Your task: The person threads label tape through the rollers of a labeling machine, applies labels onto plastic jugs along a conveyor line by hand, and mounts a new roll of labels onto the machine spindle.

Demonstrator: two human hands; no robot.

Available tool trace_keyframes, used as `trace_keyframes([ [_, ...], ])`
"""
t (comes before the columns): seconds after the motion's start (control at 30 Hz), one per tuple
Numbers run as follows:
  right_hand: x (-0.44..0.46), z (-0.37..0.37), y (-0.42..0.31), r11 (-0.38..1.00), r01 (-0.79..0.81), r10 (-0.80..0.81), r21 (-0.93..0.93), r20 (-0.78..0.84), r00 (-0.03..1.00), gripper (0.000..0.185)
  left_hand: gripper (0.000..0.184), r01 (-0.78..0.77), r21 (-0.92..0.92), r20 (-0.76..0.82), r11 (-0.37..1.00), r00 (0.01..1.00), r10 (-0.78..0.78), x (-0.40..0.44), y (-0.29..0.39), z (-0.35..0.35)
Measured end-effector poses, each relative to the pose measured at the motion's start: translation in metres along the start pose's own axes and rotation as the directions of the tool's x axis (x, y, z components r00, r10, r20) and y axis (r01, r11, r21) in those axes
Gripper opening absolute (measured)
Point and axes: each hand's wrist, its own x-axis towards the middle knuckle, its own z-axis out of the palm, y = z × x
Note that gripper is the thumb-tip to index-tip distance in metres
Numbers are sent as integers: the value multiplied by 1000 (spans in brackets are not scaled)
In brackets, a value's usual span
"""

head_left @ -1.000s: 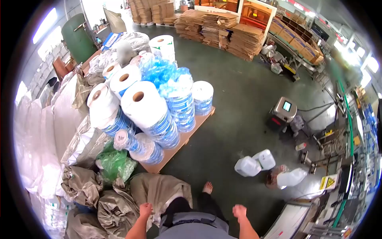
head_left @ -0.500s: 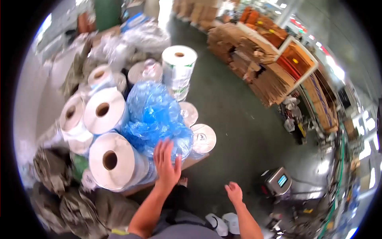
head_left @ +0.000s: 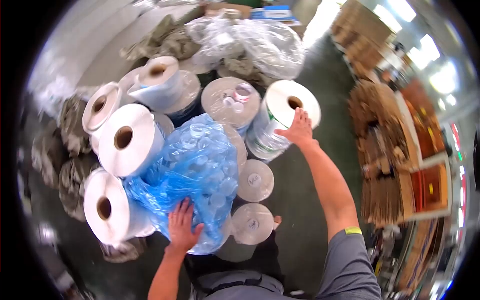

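Observation:
A blue plastic bag filled with round, clear pieces lies among large rolls of film. On the bag's near side rests my left hand, its fingers spread. My right hand reaches over the near edge of a white roll with a brown core, fingers stretched out across its top. Left of the bag are a white roll lying tilted and another white roll nearer me. A plastic-wrapped roll behind the bag carries a small tape ring and small clear pieces.
Two short rolls with marked tops stand to the bag's right, the nearer one close to my legs. Clear crumpled film and brown wrapping lie at the back. Stacked flat cardboard and a rack stand across the floor on the right.
My view has turned toward the right-hand roll and moved closer. My right hand has gone from low over the floor up onto the white roll; my left hand now lies on the bag.

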Motion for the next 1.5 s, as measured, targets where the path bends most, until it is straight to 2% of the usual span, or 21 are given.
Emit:
trace_keyframes([
  [0.17, 90, 3, 8, 990, 81, -33, -114, 367, 930, 141, 54, 225, 142, -387, 964, 909, -155, -23, 96, -36],
  [0.3, 87, -1, 17, 969, 220, -195, -113, 198, 961, 103, 32, 547, -90, -538, 832, 677, -503, -45, 235, -28],
  [0.33, 88, 22, 30, 959, 233, -236, -161, -1, 972, 98, 30, 573, -237, -430, 785, 662, -614, -49, 267, -19],
  [0.4, 79, -1, 24, 948, 290, -274, -130, 125, 954, 90, 28, 625, -400, -181, 671, 663, -726, -59, 314, 7],
  [0.43, 71, -15, 23, 956, 277, -248, -96, 236, 939, 107, 27, 658, -424, -20, 623, 680, -733, -68, 334, 21],
  [0.5, 88, 14, 64, 911, 409, -388, -50, 229, 892, 114, 28, 589, -485, -137, 647, 679, -721, -82, 365, 55],
  [0.57, 65, 2, 93, 907, 421, -408, 11, 273, 871, 119, 37, 665, -732, 280, 147, 490, -825, -83, 384, 76],
  [0.63, 28, -14, 114, 880, 383, -470, 281, 402, 785, 124, 56, 335, -879, 476, -340, 570, -669, -74, 375, 169],
  [0.7, -40, -49, 118, 877, 238, -450, 416, 540, 711, 110, 70, 225, -642, 715, -733, 520, -467, -42, 366, 195],
  [0.73, -62, -43, 139, 823, 302, -542, 481, 509, 668, 93, 73, 162, -569, 751, -806, 502, -429, -30, 360, 214],
  [0.77, -86, -31, 150, 855, 433, -519, 287, 456, 723, 73, 76, 104, -489, 782, -866, 492, -383, -19, 360, 234],
  [0.8, -127, -55, 142, 816, 441, -578, 374, 569, 585, 72, 76, 107, -461, 803, -881, 472, -363, -13, 357, 242],
  [0.83, -184, -80, 115, 840, 59, -488, 540, 702, 519, 65, 75, 110, -432, 824, -895, 452, -342, -11, 357, 251],
  [0.87, -220, -74, 109, 822, -63, -484, 566, 752, 449, 55, 74, 57, -418, 817, -907, 461, -348, -21, 361, 252],
  [1.03, -401, -49, 13, 838, 20, -530, 546, 803, 273, 45, 67, -518, -293, 664, -804, 495, -561, -172, 327, 198],
  [1.1, -443, 5, -11, 843, -90, -504, 530, 837, 213, 55, 65, -634, -296, 593, -714, 464, -658, -248, 290, 150],
  [1.13, -464, 20, -40, 802, -312, -499, 509, 859, 116, 75, 64, -667, -301, 560, -682, 455, -692, -285, 273, 121],
  [1.17, -494, 5, -74, 814, -158, -537, 559, 828, 164, 55, 63, -681, -301, 533, -668, 461, -710, -314, 260, 87],
  [1.2, -502, 17, -85, 774, -247, -575, 584, 810, 112, 54, 60, -639, -234, 487, -733, 575, -658, -347, 247, 34],
  [1.3, -578, -42, -200, 617, -505, -686, 604, 727, 31, 91, 66, -714, -422, 385, -559, 417, -823, -413, 211, -66],
  [1.5, -670, -72, -395, 451, -603, -834, 658, 552, -22, 88, 71, -640, -689, 288, -341, 190, -939, -499, 104, -170],
])
